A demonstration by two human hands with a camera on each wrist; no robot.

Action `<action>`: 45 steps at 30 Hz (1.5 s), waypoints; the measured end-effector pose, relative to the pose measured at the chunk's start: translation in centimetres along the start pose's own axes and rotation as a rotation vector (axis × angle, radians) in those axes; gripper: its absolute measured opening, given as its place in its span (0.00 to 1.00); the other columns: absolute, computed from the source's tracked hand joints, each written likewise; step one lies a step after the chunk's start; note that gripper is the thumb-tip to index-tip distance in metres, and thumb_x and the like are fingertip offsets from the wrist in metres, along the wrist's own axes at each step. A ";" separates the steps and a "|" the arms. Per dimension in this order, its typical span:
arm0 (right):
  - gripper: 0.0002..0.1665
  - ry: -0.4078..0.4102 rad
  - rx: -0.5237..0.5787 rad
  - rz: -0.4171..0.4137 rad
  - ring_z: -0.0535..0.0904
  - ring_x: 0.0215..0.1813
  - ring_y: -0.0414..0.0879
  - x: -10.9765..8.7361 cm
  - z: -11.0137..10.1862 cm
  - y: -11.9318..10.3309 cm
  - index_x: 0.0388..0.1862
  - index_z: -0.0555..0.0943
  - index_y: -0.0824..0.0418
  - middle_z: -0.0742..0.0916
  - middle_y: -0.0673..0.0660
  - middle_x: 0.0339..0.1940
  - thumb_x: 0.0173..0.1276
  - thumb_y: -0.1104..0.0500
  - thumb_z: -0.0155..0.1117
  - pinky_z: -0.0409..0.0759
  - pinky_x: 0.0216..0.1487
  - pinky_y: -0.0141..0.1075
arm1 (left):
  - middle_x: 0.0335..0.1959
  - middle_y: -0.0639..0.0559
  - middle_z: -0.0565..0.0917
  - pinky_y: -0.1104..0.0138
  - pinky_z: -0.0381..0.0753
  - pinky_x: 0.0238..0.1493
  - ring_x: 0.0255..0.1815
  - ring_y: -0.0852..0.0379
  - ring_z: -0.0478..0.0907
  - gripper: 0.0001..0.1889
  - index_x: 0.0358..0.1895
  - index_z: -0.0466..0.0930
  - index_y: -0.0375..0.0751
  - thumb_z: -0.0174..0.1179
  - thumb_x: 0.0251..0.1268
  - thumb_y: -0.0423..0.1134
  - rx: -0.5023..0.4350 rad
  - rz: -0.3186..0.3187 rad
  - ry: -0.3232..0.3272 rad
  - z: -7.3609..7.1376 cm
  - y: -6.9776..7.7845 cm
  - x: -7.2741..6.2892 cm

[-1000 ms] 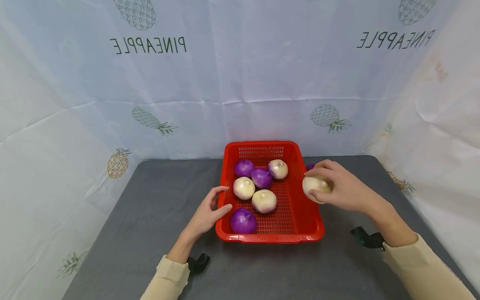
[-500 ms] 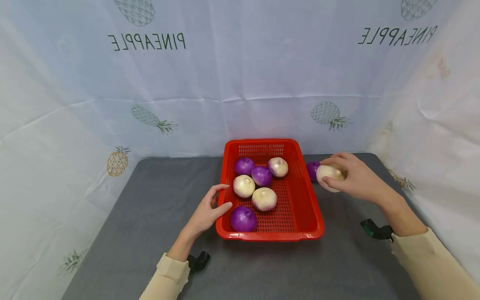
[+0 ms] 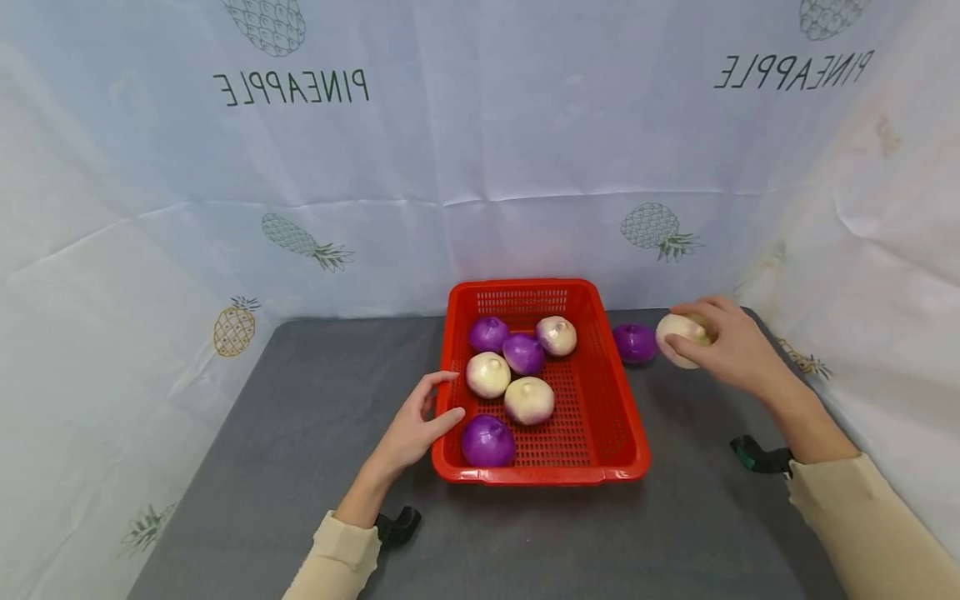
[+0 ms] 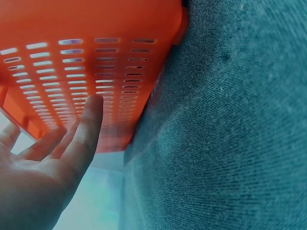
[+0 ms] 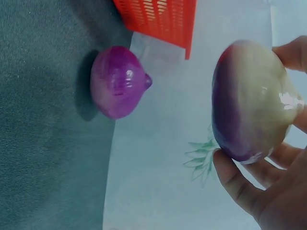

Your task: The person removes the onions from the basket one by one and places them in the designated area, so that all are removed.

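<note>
My right hand [image 3: 731, 346] holds a white-and-purple turnip [image 3: 681, 340] above the table, to the right of the basket. In the right wrist view the turnip [image 5: 252, 103] shows a pale pointed end and a dark purple side, with the fingertips and thumb round it. Just left of it a purple onion-shaped bulb [image 3: 634, 343] sits on the table. My left hand [image 3: 408, 425] rests at the left rim of the red basket [image 3: 622, 417], its fingers relaxed. Seen from the left wrist, those fingers [image 4: 85, 132] lie along the slotted side wall.
Inside the basket are white turnips [image 3: 529, 400] and purple bulbs [image 3: 488, 441], with bare floor on the right side. A dark grey cloth covers the table [image 3: 315, 433]. White pineapple-print curtains [image 3: 480, 150] stand close behind and at both sides.
My right hand has carried the turnip rightward and slightly back, away from the basket's right rim. The purple bulb on the table has come into full view. The left hand has stayed put.
</note>
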State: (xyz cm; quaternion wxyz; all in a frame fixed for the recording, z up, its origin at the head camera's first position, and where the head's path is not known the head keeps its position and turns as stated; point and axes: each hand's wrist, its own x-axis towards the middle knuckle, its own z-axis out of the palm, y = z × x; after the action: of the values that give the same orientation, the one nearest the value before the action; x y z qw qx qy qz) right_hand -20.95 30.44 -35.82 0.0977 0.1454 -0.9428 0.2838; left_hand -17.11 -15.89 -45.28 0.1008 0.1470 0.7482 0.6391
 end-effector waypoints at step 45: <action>0.38 0.002 0.044 0.288 0.71 0.59 0.73 2.6 5.9 9.6 0.67 0.72 0.73 0.74 0.80 0.63 0.77 0.41 0.57 0.71 0.55 0.64 | 0.66 0.31 0.71 0.54 0.87 0.48 0.59 0.38 0.78 0.32 0.73 0.61 0.39 0.63 0.71 0.39 -0.024 0.000 0.002 0.2 0.2 -0.1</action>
State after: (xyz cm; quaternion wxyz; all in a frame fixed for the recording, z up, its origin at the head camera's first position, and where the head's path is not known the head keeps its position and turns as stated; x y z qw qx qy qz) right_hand -27.20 34.23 -44.84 0.0537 0.0102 -0.9473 0.3156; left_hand -16.92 -15.71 -45.11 0.1016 0.1450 0.7408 0.6480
